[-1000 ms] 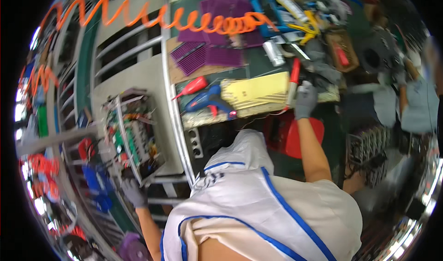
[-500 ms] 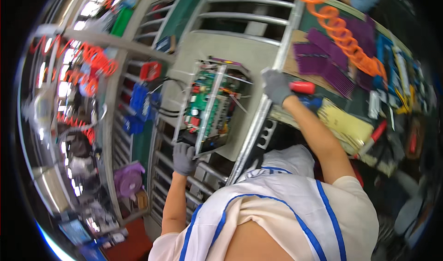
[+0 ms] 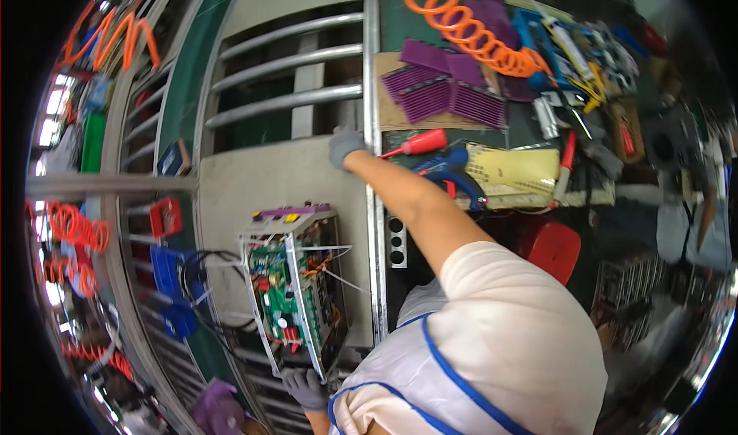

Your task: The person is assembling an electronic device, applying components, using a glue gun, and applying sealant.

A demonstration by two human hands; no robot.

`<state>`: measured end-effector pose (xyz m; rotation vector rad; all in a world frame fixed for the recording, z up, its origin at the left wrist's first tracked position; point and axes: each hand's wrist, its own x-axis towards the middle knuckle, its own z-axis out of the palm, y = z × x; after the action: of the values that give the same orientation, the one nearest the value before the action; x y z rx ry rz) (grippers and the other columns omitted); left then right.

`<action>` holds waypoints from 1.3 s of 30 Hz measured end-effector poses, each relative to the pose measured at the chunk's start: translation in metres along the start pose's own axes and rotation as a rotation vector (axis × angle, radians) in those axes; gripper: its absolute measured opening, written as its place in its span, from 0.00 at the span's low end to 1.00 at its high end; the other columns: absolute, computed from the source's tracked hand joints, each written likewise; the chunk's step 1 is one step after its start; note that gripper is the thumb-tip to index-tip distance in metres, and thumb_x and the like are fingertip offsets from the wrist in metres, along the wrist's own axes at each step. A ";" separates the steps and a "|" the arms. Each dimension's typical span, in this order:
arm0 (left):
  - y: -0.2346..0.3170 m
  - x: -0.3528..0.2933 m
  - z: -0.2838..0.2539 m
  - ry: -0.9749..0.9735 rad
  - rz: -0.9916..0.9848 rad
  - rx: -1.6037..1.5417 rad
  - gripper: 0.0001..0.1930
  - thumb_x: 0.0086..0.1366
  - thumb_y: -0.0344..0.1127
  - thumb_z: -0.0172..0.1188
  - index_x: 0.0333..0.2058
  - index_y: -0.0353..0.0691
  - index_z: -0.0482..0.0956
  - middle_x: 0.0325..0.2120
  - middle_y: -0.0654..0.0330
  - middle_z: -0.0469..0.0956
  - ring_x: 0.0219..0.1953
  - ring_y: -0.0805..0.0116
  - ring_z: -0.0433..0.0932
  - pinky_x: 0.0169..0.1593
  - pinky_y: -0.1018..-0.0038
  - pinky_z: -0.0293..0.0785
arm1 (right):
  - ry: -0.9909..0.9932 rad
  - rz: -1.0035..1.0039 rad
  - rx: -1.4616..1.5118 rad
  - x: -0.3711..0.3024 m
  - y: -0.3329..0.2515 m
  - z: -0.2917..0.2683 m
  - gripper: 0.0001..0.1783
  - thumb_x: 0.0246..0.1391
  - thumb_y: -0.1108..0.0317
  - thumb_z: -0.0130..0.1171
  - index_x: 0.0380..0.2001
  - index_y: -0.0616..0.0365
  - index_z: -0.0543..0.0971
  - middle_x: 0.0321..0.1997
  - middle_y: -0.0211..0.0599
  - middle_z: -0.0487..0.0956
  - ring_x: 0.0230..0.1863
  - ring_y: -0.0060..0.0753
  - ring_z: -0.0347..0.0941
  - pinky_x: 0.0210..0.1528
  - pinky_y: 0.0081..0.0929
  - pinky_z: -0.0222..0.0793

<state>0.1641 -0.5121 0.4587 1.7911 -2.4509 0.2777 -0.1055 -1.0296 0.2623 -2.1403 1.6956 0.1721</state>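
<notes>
A metal-framed electronics unit (image 3: 298, 281) with green circuit boards, wires and a purple end piece rests on a pale board (image 3: 231, 177) on the roller conveyor. My gloved left hand (image 3: 305, 389) is at the unit's near end, its fingers bent against the lower frame edge. At the board's far right corner, beside the metal rail, my gloved right hand (image 3: 347, 149) has its fingers curled over the far edge; the fingertips are partly hidden. Black cables (image 3: 201, 281) loop out from the unit's left side.
Right of the rail (image 3: 372, 204), a bench carries purple finned parts (image 3: 446, 85), a red-handled screwdriver (image 3: 425, 141), a blue tool (image 3: 453, 175) and a yellow pad (image 3: 513, 167). An orange coiled hose (image 3: 477, 39) hangs above it. Blue bins (image 3: 173, 281) stand left; a red stool (image 3: 550, 250) stands right.
My right hand has moved from beside the unit to the board's far corner. The left hand stays at the unit's near end. My view has swung right, so the unit appears lower and further left.
</notes>
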 end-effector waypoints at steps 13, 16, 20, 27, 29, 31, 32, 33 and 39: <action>0.082 -0.025 0.052 -0.042 0.049 0.065 0.12 0.54 0.49 0.60 0.33 0.52 0.73 0.32 0.63 0.71 0.40 0.56 0.71 0.45 0.49 0.61 | 0.066 0.129 0.285 -0.065 -0.027 -0.001 0.20 0.61 0.64 0.51 0.52 0.61 0.81 0.65 0.51 0.69 0.63 0.52 0.68 0.58 0.42 0.73; 0.082 -0.025 0.054 0.021 0.032 0.051 0.14 0.54 0.50 0.61 0.34 0.51 0.73 0.33 0.61 0.72 0.40 0.54 0.72 0.46 0.48 0.61 | -0.015 0.014 0.131 -0.090 -0.033 -0.013 0.22 0.58 0.65 0.53 0.53 0.60 0.81 0.66 0.51 0.69 0.64 0.50 0.67 0.59 0.46 0.70; 0.082 -0.023 0.059 0.090 -0.002 0.027 0.16 0.53 0.50 0.63 0.34 0.50 0.73 0.34 0.59 0.73 0.41 0.52 0.72 0.47 0.46 0.62 | 0.247 -0.242 0.192 -0.175 -0.030 -0.041 0.24 0.56 0.63 0.53 0.55 0.62 0.77 0.62 0.48 0.74 0.62 0.47 0.69 0.64 0.45 0.65; 0.075 -0.023 0.065 0.167 -0.119 0.043 0.19 0.51 0.52 0.65 0.35 0.47 0.73 0.36 0.55 0.74 0.42 0.48 0.72 0.48 0.43 0.63 | 1.327 -0.037 1.088 -0.287 0.289 -0.112 0.09 0.57 0.78 0.55 0.40 0.57 0.79 0.35 0.33 0.79 0.34 0.26 0.76 0.37 0.25 0.74; 0.077 -0.023 0.068 0.174 -0.164 0.052 0.20 0.50 0.52 0.66 0.35 0.46 0.73 0.37 0.53 0.74 0.43 0.46 0.72 0.49 0.43 0.63 | 1.593 0.521 1.324 -0.301 0.418 -0.118 0.06 0.59 0.69 0.56 0.39 0.54 0.78 0.33 0.32 0.79 0.31 0.28 0.75 0.35 0.28 0.73; 0.079 -0.024 0.067 0.163 -0.222 0.062 0.21 0.50 0.53 0.67 0.36 0.46 0.73 0.37 0.52 0.75 0.43 0.45 0.72 0.49 0.42 0.63 | 1.654 0.956 1.562 -0.301 0.528 -0.109 0.09 0.61 0.59 0.58 0.38 0.51 0.77 0.31 0.32 0.78 0.28 0.30 0.73 0.32 0.32 0.73; 0.082 -0.024 0.064 0.152 -0.257 0.071 0.22 0.49 0.53 0.67 0.36 0.45 0.74 0.38 0.52 0.75 0.43 0.44 0.73 0.49 0.41 0.63 | 1.593 1.056 1.689 -0.294 0.576 -0.105 0.12 0.62 0.54 0.58 0.37 0.50 0.76 0.30 0.32 0.78 0.27 0.31 0.73 0.31 0.34 0.72; 0.085 -0.024 0.059 0.136 -0.283 0.075 0.22 0.49 0.53 0.67 0.36 0.45 0.74 0.38 0.51 0.75 0.43 0.44 0.73 0.50 0.41 0.64 | 1.549 1.050 1.860 -0.283 0.615 -0.099 0.15 0.62 0.49 0.59 0.37 0.48 0.75 0.30 0.32 0.77 0.26 0.32 0.72 0.30 0.36 0.72; 0.128 -0.005 0.004 -0.112 -0.419 0.048 0.32 0.43 0.52 0.73 0.41 0.39 0.71 0.45 0.42 0.70 0.54 0.32 0.67 0.60 0.38 0.58 | 0.967 0.591 2.317 -0.235 0.713 -0.090 0.24 0.63 0.40 0.57 0.21 0.44 0.72 0.16 0.26 0.69 0.20 0.30 0.67 0.23 0.27 0.65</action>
<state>0.0442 -0.4705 0.4417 2.3356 -2.0731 0.2051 -0.8598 -0.9813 0.2569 0.1773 1.1267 -1.7979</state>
